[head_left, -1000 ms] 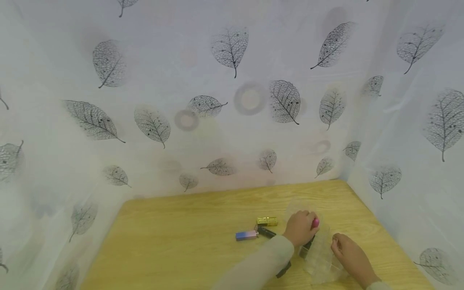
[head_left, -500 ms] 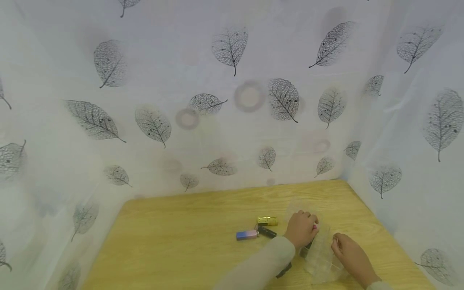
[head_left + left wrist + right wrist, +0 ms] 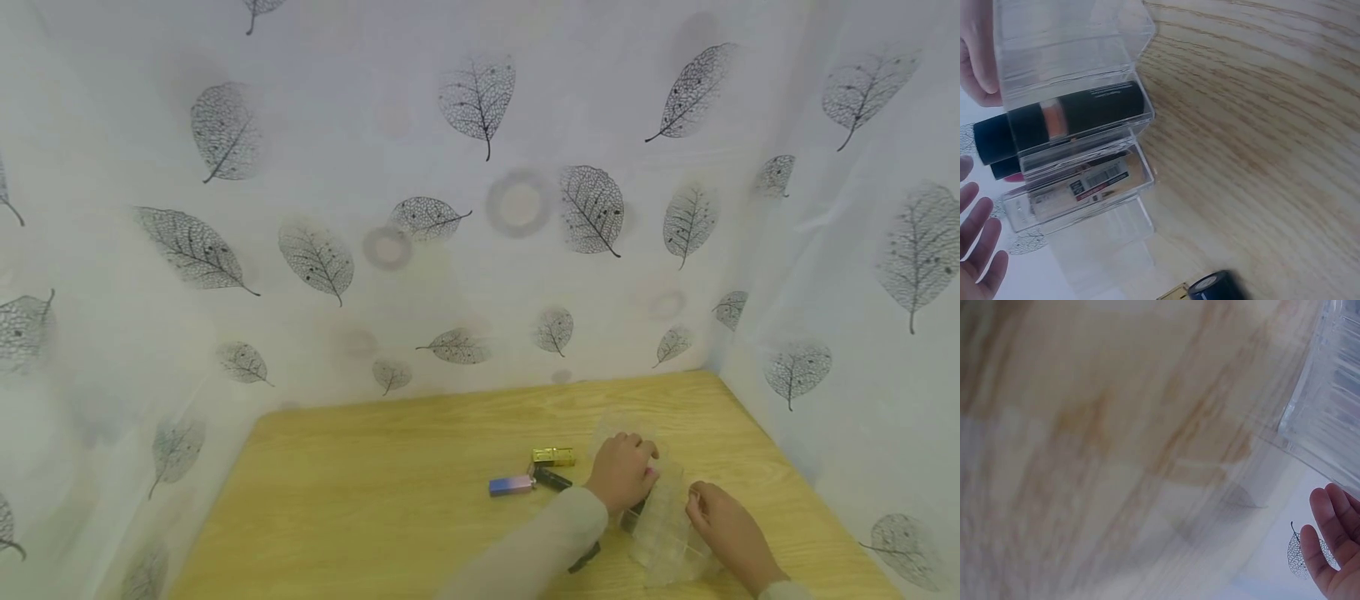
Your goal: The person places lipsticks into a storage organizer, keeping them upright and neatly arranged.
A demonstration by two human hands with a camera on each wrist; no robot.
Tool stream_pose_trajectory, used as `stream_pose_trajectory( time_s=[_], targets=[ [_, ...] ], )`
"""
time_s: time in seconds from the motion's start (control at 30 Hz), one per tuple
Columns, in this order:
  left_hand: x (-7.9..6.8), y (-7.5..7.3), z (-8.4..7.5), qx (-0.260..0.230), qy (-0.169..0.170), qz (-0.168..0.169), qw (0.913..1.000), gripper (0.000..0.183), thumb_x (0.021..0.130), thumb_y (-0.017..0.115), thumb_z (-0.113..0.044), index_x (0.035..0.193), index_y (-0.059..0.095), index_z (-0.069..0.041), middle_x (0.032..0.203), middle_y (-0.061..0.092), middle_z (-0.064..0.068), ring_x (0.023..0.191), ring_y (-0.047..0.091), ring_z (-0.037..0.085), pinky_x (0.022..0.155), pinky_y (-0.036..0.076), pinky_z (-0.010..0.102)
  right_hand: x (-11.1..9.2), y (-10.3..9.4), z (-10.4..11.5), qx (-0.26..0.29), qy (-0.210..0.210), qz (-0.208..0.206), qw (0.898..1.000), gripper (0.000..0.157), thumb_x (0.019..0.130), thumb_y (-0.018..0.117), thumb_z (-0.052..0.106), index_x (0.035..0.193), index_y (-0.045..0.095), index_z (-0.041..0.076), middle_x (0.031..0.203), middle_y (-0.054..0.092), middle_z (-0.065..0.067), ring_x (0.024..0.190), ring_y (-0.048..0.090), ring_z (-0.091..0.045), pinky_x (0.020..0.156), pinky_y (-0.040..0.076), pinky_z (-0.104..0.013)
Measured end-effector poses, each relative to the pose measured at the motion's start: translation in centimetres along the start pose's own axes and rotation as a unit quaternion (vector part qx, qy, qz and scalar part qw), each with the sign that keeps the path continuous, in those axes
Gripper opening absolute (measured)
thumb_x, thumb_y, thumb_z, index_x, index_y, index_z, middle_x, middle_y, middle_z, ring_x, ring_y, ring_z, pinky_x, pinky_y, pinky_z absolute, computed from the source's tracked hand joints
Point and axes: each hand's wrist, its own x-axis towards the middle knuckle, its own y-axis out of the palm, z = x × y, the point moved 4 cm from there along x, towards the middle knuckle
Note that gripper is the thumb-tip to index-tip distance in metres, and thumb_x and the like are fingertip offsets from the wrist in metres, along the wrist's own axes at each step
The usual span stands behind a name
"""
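A clear plastic organizer (image 3: 663,533) with slanted compartments stands at the right of the table. My left hand (image 3: 622,473) is over its far part, and in the left wrist view the left hand (image 3: 979,250) has loosely spread fingers. A bit of pink (image 3: 1015,177) shows below a black tube with an orange band (image 3: 1054,119) lying in one compartment. The neighbouring compartment holds a flat item with a barcode label (image 3: 1104,178). My right hand (image 3: 723,525) is at the organizer's right side; in the right wrist view its fingers (image 3: 1329,519) are extended right by the clear wall.
Left of the organizer lie a gold tube (image 3: 552,457), a black tube (image 3: 552,479) and a blue-to-pink tube (image 3: 511,486). Another black item (image 3: 584,557) lies partly behind my left forearm. A leaf-printed white curtain (image 3: 480,275) surrounds the wooden table (image 3: 360,500).
The pink item at my left fingertips has sunk toward the organizer and is now almost hidden behind the fingers. My right hand has stayed in place.
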Motion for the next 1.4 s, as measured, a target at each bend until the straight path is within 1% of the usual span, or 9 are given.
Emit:
stream_pose_trajectory(
  time_s=[0.17, 0.33, 0.57, 0.67, 0.8, 1.1, 1.23, 1.33, 1.4],
  targets=[
    [-0.2, -1.2, 0.3, -0.016, 0.014, -0.020, 0.9996, 0.019, 0.086, 0.064, -0.038, 0.101, 0.065, -0.026, 0.088, 0.063, -0.013, 0.078, 0.056, 0.001, 0.069, 0.044, 0.013, 0.1, 0.1, -0.1, 0.005, 0.003, 0.014, 1.000, 0.014, 0.091, 0.053, 0.012, 0.089, 0.061, 0.002, 0.074, 0.059, 0.000, 0.064, 0.051, -0.009, 0.055, 0.045, -0.024],
    [-0.7, -2.0, 0.9, -0.019, 0.026, -0.027, 0.9991, 0.021, 0.086, 0.063, -0.041, 0.102, 0.064, -0.027, 0.088, 0.061, -0.014, 0.078, 0.054, 0.000, 0.070, 0.043, 0.012, -0.1, 0.2, -0.2, 0.003, 0.007, 0.018, 1.000, 0.015, 0.091, 0.053, 0.013, 0.089, 0.061, 0.001, 0.073, 0.058, 0.001, 0.063, 0.050, -0.007, 0.055, 0.046, -0.021],
    [-2.0, -4.1, 1.8, -0.022, 0.060, -0.050, 0.9967, 0.019, 0.086, 0.064, -0.039, 0.098, 0.067, -0.024, 0.090, 0.064, -0.012, 0.079, 0.056, 0.000, 0.072, 0.044, 0.011, -0.3, 0.5, -0.3, 0.003, 0.016, 0.022, 1.000, 0.018, 0.091, 0.050, 0.014, 0.090, 0.062, 0.000, 0.074, 0.059, -0.001, 0.066, 0.053, -0.010, 0.057, 0.048, -0.024],
    [-2.7, -4.8, 2.5, -0.016, 0.071, -0.045, 0.9964, 0.019, 0.086, 0.064, -0.035, 0.099, 0.066, -0.022, 0.091, 0.064, -0.011, 0.079, 0.055, 0.001, 0.071, 0.044, 0.011, -0.4, 0.5, -0.3, 0.002, 0.019, 0.025, 0.999, 0.018, 0.091, 0.050, 0.015, 0.090, 0.062, 0.001, 0.074, 0.058, 0.000, 0.065, 0.052, -0.009, 0.057, 0.047, -0.023],
    [-3.9, -5.4, 3.7, -0.019, 0.067, -0.025, 0.9972, 0.022, 0.086, 0.065, -0.034, 0.103, 0.065, -0.020, 0.093, 0.063, -0.009, 0.080, 0.056, 0.003, 0.073, 0.046, 0.015, -0.4, 0.4, -0.3, -0.003, 0.018, 0.018, 1.000, 0.017, 0.091, 0.051, 0.014, 0.090, 0.062, 0.002, 0.073, 0.057, 0.001, 0.064, 0.050, -0.007, 0.056, 0.046, -0.021],
    [-6.2, -5.2, 6.5, -0.013, 0.045, 0.011, 0.9988, 0.021, 0.087, 0.063, -0.033, 0.104, 0.064, -0.020, 0.094, 0.063, -0.008, 0.083, 0.056, 0.005, 0.078, 0.047, 0.019, -0.3, 0.4, -0.3, -0.007, 0.012, 0.015, 1.000, 0.018, 0.090, 0.052, 0.013, 0.092, 0.062, -0.001, 0.076, 0.060, -0.003, 0.068, 0.055, -0.012, 0.060, 0.050, -0.028],
    [-7.0, -5.5, 7.3, -0.005, 0.048, 0.001, 0.9988, 0.021, 0.086, 0.066, -0.032, 0.103, 0.064, -0.019, 0.092, 0.063, -0.007, 0.082, 0.057, 0.005, 0.078, 0.048, 0.019, -0.2, 0.2, -0.1, -0.008, 0.004, 0.013, 1.000, 0.019, 0.090, 0.052, 0.013, 0.093, 0.062, -0.003, 0.076, 0.061, -0.003, 0.068, 0.056, -0.013, 0.059, 0.050, -0.030],
    [-7.6, -5.4, 7.8, -0.002, 0.057, -0.013, 0.9983, 0.020, 0.084, 0.067, -0.029, 0.101, 0.065, -0.018, 0.090, 0.063, -0.007, 0.078, 0.056, 0.004, 0.074, 0.047, 0.018, -0.1, 0.2, -0.1, -0.006, 0.001, 0.012, 1.000, 0.018, 0.090, 0.053, 0.012, 0.092, 0.062, -0.002, 0.076, 0.060, -0.002, 0.067, 0.054, -0.013, 0.058, 0.049, -0.028],
    [-8.0, -5.3, 8.2, 0.000, 0.060, -0.015, 0.9981, 0.019, 0.084, 0.067, -0.027, 0.100, 0.065, -0.017, 0.088, 0.062, -0.007, 0.074, 0.054, 0.004, 0.071, 0.046, 0.017, -0.1, 0.2, -0.1, -0.007, 0.001, 0.011, 1.000, 0.016, 0.090, 0.053, 0.012, 0.091, 0.062, -0.001, 0.075, 0.059, -0.001, 0.066, 0.053, -0.012, 0.058, 0.048, -0.026]
  ],
)
